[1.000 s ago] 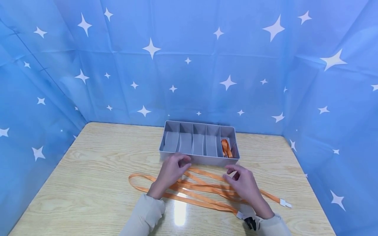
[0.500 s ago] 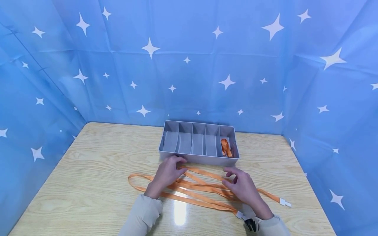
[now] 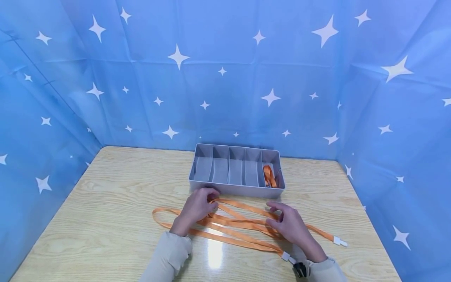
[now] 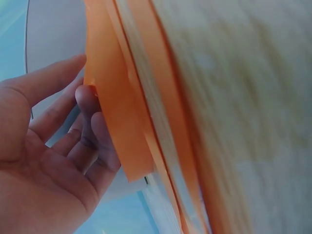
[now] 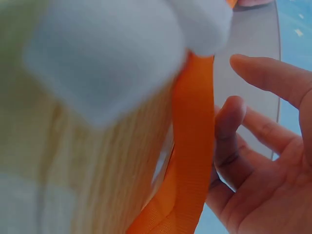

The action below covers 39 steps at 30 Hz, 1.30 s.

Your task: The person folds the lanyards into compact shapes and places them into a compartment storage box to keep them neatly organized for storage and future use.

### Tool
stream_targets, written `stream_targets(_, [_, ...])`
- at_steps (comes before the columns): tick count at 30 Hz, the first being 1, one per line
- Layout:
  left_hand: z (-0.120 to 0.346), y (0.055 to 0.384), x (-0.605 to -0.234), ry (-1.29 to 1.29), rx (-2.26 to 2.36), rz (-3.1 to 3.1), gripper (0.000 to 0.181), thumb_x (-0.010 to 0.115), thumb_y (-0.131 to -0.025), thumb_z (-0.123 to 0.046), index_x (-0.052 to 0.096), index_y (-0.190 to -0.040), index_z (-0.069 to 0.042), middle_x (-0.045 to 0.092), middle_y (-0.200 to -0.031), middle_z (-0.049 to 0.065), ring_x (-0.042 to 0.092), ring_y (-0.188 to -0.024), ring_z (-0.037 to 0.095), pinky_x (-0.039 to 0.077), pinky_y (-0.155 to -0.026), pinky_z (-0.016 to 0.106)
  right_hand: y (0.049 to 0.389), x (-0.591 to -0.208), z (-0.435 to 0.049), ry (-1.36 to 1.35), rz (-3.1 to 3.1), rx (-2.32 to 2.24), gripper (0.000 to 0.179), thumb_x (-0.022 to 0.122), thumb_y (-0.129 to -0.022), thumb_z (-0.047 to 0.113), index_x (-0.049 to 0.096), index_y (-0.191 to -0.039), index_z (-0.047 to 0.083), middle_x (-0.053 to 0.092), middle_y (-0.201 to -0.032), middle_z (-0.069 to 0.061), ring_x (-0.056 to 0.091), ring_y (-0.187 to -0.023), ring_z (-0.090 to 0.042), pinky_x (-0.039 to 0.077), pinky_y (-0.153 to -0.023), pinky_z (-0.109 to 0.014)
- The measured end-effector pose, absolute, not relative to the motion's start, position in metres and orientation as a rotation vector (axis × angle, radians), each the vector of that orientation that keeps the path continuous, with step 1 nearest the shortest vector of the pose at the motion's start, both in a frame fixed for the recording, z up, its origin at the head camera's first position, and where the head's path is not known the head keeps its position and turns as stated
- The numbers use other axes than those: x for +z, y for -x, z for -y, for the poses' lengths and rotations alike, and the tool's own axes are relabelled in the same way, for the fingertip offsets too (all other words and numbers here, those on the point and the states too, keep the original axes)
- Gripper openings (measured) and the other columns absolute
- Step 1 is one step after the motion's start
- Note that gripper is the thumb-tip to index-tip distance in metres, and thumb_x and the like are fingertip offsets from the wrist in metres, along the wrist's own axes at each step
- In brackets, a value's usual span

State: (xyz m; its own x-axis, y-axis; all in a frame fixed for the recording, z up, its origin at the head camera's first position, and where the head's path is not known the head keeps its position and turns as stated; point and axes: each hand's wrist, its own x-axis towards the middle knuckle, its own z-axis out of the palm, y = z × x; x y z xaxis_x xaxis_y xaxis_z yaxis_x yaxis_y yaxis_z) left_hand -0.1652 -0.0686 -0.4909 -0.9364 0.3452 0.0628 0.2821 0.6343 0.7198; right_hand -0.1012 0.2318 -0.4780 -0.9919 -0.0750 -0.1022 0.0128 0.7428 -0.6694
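Long orange lanyards (image 3: 239,225) lie spread in loose lengths on the table, with white buckle ends (image 3: 339,241) to the right. My left hand (image 3: 195,204) is at the left bend of the top strap, thumb and fingers curved apart. In the left wrist view its fingertips meet the edge of the orange strap (image 4: 114,92). My right hand (image 3: 289,222) hovers over the right part of the straps, thumb and fingers apart around nothing. In the right wrist view a strap (image 5: 192,136) runs beside its fingers, with a blurred white buckle (image 5: 105,53) close to the camera.
Behind the hands stands a grey five-slot organizer box (image 3: 236,189); its rightmost compartment holds a coiled orange lanyard (image 3: 269,176). A second white buckle (image 3: 286,256) with a black clip (image 3: 299,269) lies by the right sleeve. A blue star-patterned curtain (image 3: 225,90) surrounds the wooden table (image 3: 116,203).
My left hand has slid left and slightly toward me along the top strap, baring more of its left bend. My right hand has hardly moved; its thumb and fingers remain apart.
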Motion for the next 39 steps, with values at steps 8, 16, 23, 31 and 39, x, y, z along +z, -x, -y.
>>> stream_targets(8, [0.071,0.166,-0.491,-0.512,1.193,-2.734,0.019,0.075,-0.083,-0.002,0.074,-0.102,-0.006,0.069,-0.093,0.002,0.06,-0.082,0.016,0.051,-0.073,0.034,0.101,-0.481,-0.235,0.017,-2.782,-1.072,0.052,0.082,-0.081,0.011,0.064,-0.129,0.007,0.067,-0.104,-0.006,0.05,-0.062,-0.014,0.043,-0.051,-0.026])
stream_targets(16, [0.075,0.168,-0.49,-0.479,1.169,-2.71,0.021,0.073,-0.084,0.002,0.074,-0.104,-0.007,0.069,-0.095,0.002,0.06,-0.082,0.015,0.051,-0.073,0.034,0.1,-0.484,-0.237,0.08,-2.82,-0.987,0.049,0.082,-0.079,0.006,0.066,-0.125,0.005,0.066,-0.103,-0.008,0.05,-0.067,-0.013,0.044,-0.058,-0.026])
stream_targets(23, [0.076,0.169,-0.489,-0.454,1.159,-2.703,0.022,0.07,-0.085,0.003,0.074,-0.104,-0.007,0.067,-0.09,0.002,0.056,-0.075,0.013,0.048,-0.067,0.031,0.1,-0.484,-0.235,0.15,-2.922,-0.829,0.043,0.082,-0.077,0.005,0.069,-0.118,0.006,0.066,-0.097,-0.006,0.053,-0.073,-0.012,0.046,-0.064,-0.031])
stream_targets(31, [0.077,0.167,-0.486,-0.452,1.135,-2.753,0.014,0.066,-0.09,-0.002,0.076,-0.1,-0.007,0.068,-0.092,0.001,0.053,-0.069,0.012,0.046,-0.063,0.03,0.1,-0.484,-0.233,0.141,-2.948,-0.774,0.036,0.08,-0.078,0.004,0.071,-0.113,0.007,0.063,-0.091,-0.004,0.051,-0.071,-0.013,0.046,-0.062,-0.032])
stream_targets(39, [0.077,0.163,-0.476,-0.443,1.16,-2.79,0.012,0.063,-0.097,-0.011,0.073,-0.091,-0.01,0.061,-0.074,-0.006,0.051,-0.059,0.011,0.043,-0.053,0.028,0.101,-0.482,-0.233,0.126,-2.914,-0.746,0.034,0.079,-0.08,0.006,0.071,-0.114,0.008,0.061,-0.09,-0.003,0.05,-0.071,-0.015,0.046,-0.062,-0.033])
